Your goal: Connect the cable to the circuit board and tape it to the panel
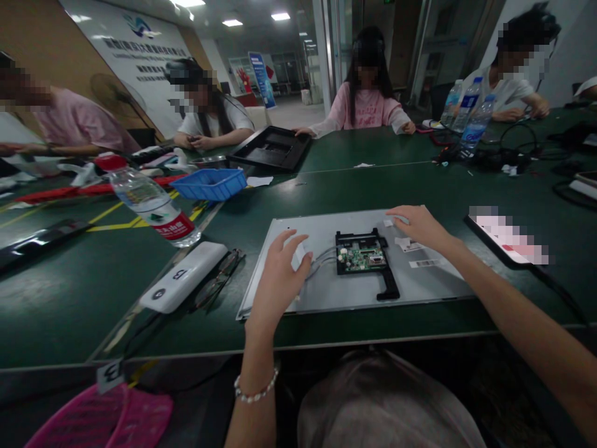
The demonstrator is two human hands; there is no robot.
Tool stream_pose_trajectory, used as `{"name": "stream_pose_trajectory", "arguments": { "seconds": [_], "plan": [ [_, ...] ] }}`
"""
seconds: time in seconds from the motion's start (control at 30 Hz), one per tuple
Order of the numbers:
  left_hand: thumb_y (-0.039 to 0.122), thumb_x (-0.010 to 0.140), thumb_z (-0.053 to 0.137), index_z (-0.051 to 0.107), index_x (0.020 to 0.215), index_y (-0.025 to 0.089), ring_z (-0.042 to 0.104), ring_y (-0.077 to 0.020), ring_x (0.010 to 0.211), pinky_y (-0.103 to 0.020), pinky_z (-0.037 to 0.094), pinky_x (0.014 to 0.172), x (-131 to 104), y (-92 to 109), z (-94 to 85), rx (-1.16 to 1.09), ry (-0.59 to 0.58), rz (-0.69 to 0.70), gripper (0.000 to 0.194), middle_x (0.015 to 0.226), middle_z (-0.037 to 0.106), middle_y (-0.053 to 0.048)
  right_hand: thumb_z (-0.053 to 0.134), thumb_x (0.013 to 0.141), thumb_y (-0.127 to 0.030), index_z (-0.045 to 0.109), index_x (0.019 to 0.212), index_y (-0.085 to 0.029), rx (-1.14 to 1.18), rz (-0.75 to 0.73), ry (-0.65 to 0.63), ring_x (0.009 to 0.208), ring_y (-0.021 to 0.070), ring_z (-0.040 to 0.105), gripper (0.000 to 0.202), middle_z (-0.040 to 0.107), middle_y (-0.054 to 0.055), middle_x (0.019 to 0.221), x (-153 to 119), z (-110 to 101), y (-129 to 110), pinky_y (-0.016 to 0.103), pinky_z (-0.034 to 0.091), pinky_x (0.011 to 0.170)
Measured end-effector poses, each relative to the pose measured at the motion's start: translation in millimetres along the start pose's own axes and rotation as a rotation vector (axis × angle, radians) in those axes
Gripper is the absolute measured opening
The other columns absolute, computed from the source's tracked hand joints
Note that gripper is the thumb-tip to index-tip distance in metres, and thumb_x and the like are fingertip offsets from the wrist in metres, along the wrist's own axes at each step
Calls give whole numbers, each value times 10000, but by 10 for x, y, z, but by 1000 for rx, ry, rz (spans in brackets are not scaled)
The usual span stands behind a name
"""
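A flat grey panel (321, 224) lies on the green table in front of me. Near its middle sits a black bracket (389, 283) framing a green circuit board (361, 258), with thin grey cables running left from the board. Over the panel's left part is my left hand (282, 267), fingers spread and curved, beside a small pale piece and the cable ends. My right hand (420, 225) is at the panel's upper right, fingers extended and apart near a small white tab (388, 223). White labels (424, 263) are stuck on the panel below it.
Left of the panel are glasses (218, 280), a white power bank (184, 277), a water bottle (156, 205) and a blue basket (212, 185). A phone (506, 239) with a cable lies right. A black tray (273, 148) is further back, near several people.
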State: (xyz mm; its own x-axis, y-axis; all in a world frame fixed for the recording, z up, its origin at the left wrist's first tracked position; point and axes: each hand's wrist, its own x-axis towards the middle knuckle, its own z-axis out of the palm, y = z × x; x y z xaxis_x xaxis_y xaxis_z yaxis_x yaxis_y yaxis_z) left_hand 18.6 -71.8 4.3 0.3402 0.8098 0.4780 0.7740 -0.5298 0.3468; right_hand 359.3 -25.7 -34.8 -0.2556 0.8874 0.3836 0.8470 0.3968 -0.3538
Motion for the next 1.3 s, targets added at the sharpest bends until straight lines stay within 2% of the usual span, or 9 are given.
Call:
{"name": "stream_pose_trajectory", "arguments": {
  "seconds": [0.07,0.13,0.23,0.33,0.43,0.57,0.87,1.1,1.3],
  "plan": [
    [324,908,468,487,1272,199,458,-222,1247,-403,356,1076,242,7,-90,-27,-135,94,385,1324,494,-82,452,905,-234,630,1178,-144,-6,-26,-32,1117,237,586,338,649,105,1196,-5,16,10,407,439,990],
    [374,912,465,381,1371,213,413,-213,1293,-379,318,1101,510,12,-98,-77,-340,233,494,1395,444,-75,464,909,-263,634,1173,-165,-11,-58,-74,1092,237,599,329,661,92,1176,-6,47,54,408,453,967],
    [504,867,521,234,1451,178,302,-237,1374,-359,240,1135,838,2,43,-159,-729,421,728,1510,288,-111,473,913,-286,661,1130,-183,-27,-105,-129,1061,232,614,305,679,73,1146,-1,94,144,392,467,945],
    [593,796,569,150,1474,159,219,-276,1408,-368,205,1141,959,-36,243,-156,-905,432,907,1547,186,-136,484,908,-287,679,1108,-186,-69,-111,-139,1069,241,614,297,682,71,1148,5,130,206,388,467,943],
    [614,762,599,103,1485,162,162,-283,1425,-382,175,1152,908,-96,363,-171,-934,420,986,1558,135,-142,489,903,-269,697,1082,-206,-116,-71,-118,1035,247,631,282,696,61,1119,5,148,213,390,482,910],
    [613,743,628,99,1490,173,110,-286,1436,-398,143,1165,806,-179,377,-213,-906,418,1016,1564,107,-130,484,906,-242,706,1060,-206,-151,-38,-95,1011,248,638,273,702,64,1097,-1,129,172,387,481,896],
    [597,734,647,98,1490,171,206,-300,1408,-412,204,1147,797,-210,394,-232,-867,425,1027,1542,175,-143,507,891,-204,720,988,-206,50,-46,113,991,212,634,235,710,53,1044,101,183,-162,359,472,904],
    [601,742,633,138,1478,154,163,-300,1420,-424,174,1157,789,-218,415,-215,-877,438,993,1537,171,-151,512,883,-189,724,957,-195,53,-98,19,967,204,643,224,719,54,1022,143,303,-376,347,474,894],
    [618,726,639,97,1486,136,114,-314,1430,-428,146,1165,785,-236,427,-199,-909,417,1050,1556,101,-158,498,873,-162,725,932,-205,-105,-98,-14,987,227,634,238,712,67,1031,164,302,-446,359,474,869]
  ]
}}
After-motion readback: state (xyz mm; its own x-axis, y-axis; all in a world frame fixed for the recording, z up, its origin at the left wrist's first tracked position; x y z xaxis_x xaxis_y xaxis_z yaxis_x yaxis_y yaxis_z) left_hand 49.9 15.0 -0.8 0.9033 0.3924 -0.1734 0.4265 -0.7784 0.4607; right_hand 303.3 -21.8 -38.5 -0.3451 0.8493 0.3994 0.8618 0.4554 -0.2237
